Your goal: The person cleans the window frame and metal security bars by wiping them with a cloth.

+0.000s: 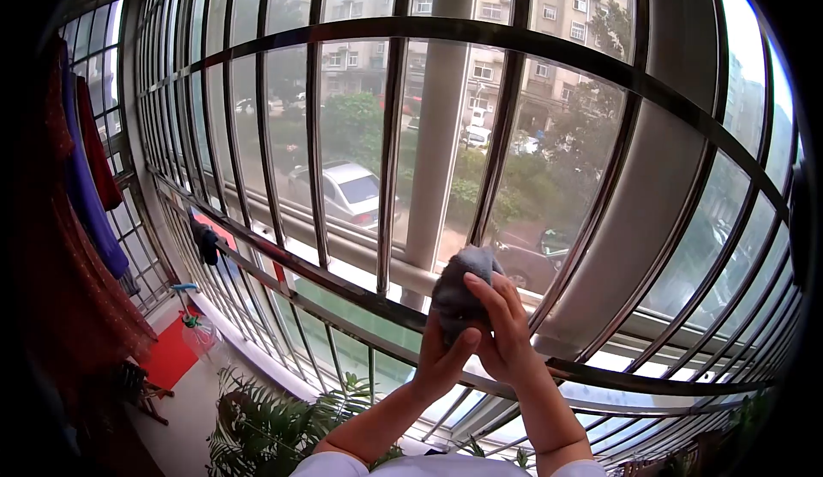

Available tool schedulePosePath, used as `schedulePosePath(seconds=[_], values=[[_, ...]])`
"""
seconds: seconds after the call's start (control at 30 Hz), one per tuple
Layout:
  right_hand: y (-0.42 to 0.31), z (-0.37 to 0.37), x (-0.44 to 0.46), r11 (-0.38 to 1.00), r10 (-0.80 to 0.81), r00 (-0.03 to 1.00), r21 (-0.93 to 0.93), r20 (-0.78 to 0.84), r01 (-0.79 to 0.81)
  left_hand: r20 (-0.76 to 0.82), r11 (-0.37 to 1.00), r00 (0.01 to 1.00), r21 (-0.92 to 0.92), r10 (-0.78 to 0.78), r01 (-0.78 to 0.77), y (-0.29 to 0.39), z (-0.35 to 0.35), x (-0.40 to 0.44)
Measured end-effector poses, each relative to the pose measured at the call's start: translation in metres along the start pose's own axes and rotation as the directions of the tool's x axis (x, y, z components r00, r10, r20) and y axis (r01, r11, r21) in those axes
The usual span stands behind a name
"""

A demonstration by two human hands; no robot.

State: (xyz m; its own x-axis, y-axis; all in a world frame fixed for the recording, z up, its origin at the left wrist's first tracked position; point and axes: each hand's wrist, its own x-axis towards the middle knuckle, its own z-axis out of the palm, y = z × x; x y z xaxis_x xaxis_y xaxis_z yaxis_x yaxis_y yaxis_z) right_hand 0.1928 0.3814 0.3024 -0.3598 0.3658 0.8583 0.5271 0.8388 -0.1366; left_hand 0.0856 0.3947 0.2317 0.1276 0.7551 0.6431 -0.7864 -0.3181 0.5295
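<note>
A bunched grey cloth (463, 287) is pressed between my two hands, in front of the window bars. My left hand (444, 359) grips it from below and the left, thumb up along its lower edge. From the right, my right hand (503, 323) closes over it with the fingers bent across its front. The cloth covers part of a dark metal upright bar (499, 147) and the horizontal rail (360, 291). Whether it is wrapped around the bar or only touches it, I cannot tell.
Metal bars with an upper crossrail (360, 30) span the window. Clothes (86, 186) hang at the left. Below them are a red mat (171, 355) and a small wooden stool (153, 402). A leafy plant (257, 426) stands below my left arm. Dark cloth (204, 239) hangs on the lower rail.
</note>
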Motion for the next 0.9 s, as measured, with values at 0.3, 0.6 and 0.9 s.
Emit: schedulePosePath(seconds=[0.3,0.6,0.9], values=[[0.011,-0.021,-0.034,0.899,-0.141,0.851,-0.426,-0.505,-0.104,-0.409,0.947,0.887,0.31,0.215,-0.087,-0.012,-0.018,0.006],[0.047,-0.047,-0.054,0.716,0.166,0.808,-0.494,-0.565,-0.492,-0.472,0.901,0.845,0.432,0.253,-0.028,-0.054,-0.021,0.016],[0.057,-0.03,-0.049,0.695,0.162,0.729,-0.447,-0.666,-0.563,-0.403,0.885,0.887,0.465,0.226,-0.014,-0.058,-0.037,0.009]])
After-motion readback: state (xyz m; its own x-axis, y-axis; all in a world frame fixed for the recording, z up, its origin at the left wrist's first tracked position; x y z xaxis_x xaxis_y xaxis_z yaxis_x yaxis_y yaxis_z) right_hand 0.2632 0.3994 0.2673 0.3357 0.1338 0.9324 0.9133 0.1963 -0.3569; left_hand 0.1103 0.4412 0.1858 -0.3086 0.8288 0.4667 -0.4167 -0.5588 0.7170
